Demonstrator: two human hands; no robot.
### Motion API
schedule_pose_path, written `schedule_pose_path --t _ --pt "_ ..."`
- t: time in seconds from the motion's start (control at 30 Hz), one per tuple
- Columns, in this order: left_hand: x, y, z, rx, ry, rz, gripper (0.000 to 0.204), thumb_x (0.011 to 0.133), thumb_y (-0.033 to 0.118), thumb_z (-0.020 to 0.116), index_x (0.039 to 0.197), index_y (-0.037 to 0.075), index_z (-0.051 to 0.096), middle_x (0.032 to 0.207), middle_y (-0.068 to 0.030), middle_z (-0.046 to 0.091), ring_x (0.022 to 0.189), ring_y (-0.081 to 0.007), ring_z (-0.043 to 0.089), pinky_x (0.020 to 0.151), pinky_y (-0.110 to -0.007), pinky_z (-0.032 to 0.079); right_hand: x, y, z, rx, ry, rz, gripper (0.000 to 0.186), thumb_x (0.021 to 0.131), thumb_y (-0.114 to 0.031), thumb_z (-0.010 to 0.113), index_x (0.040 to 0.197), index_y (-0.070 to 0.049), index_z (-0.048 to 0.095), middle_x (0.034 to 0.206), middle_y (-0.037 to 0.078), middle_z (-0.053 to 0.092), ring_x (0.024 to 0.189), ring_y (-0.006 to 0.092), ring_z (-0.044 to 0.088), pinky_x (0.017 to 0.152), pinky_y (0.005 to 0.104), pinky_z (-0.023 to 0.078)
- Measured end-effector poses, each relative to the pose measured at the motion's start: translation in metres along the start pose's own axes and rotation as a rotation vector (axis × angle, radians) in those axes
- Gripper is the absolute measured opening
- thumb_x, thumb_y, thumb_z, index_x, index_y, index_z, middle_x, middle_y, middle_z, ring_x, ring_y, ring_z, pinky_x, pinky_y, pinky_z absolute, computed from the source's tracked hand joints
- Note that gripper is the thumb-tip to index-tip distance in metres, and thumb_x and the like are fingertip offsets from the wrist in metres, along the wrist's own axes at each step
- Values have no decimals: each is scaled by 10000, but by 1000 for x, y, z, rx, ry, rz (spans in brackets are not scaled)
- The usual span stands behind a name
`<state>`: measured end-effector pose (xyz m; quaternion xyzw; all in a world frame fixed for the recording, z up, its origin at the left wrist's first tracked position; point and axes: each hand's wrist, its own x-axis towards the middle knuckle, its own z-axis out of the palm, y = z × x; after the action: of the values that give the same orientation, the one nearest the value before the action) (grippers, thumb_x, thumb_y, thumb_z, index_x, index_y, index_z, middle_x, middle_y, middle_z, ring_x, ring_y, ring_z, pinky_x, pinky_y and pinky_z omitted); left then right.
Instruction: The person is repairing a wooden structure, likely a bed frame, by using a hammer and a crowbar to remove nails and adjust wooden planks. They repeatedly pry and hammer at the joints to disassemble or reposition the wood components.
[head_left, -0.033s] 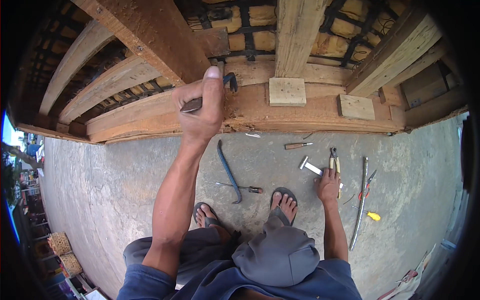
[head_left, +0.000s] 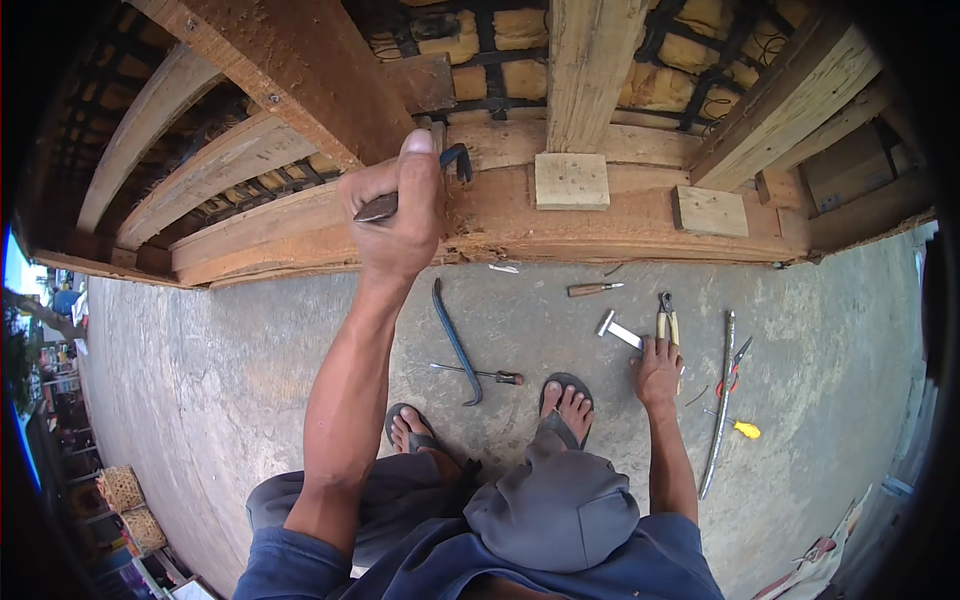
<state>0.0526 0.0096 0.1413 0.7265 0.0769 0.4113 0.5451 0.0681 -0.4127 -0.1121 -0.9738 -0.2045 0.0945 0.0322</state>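
A concrete floor (head_left: pixel 260 380) runs beneath a wooden frame (head_left: pixel 330 235), whose beams fill the upper part of the view; at the left, the left hand (head_left: pixel 397 205) curls in a fist around a blue hooked bar (head_left: pixel 460 160), thumb uppermost, in front of the frame's lower beam; whether the hook touches wood cannot be told; further right, the right hand (head_left: pixel 657 372) lies low over a hammer (head_left: pixel 625 334) and pliers (head_left: pixel 664 305) on the floor, its fingers hiding the grip, so I cannot tell whether they close.

To handle these well, I judge, the fist should grip the bar firmly, knuckles clear of the beam edges; the hammer is best taken alone, free of the pliers beside it.

Counted from the left: two woven baskets (head_left: pixel 121 488); one bar in the fist and one second blue bar (head_left: pixel 455 340) on the floor; one dark-handled screwdriver (head_left: pixel 508 378); two pale blocks (head_left: pixel 571 181) on the frame; one wooden-handled tool (head_left: pixel 589 290); one hammer; one pair of pliers; one long rod (head_left: pixel 718 410); one red-handled tool (head_left: pixel 742 347); one yellow-handled tool (head_left: pixel 746 430).
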Motion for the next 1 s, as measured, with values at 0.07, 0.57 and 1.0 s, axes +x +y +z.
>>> schedule_pose_path --t 0.07,0.57,1.0 --pt "3 -1 -2 14 9 7 513 1020 128 582 559 20 385 538 71 379 530 -35 309 475 -304 214 2 6 -4 -89 -107 -15 374 843 -220 713 1165 -61 608 1182 170 643 1169 362 562 980 561 421" --pt "19 3 13 30 -7 -40 570 1012 181 603 494 50 405 502 85 372 497 -31 302 462 -299 192 207 -225 -258 211 -1 -502 282 926 -71 585 1191 20 612 970 292 701 967 438 690 835 519 531" --pt "30 1 16 39 22 -93 576 999 205 625 477 66 427 498 80 384 488 -40 319 475 -286 216 243 -270 -256 -15 -195 -517 308 865 -27 579 1127 -17 741 1110 236 727 1059 354 713 847 438 588"
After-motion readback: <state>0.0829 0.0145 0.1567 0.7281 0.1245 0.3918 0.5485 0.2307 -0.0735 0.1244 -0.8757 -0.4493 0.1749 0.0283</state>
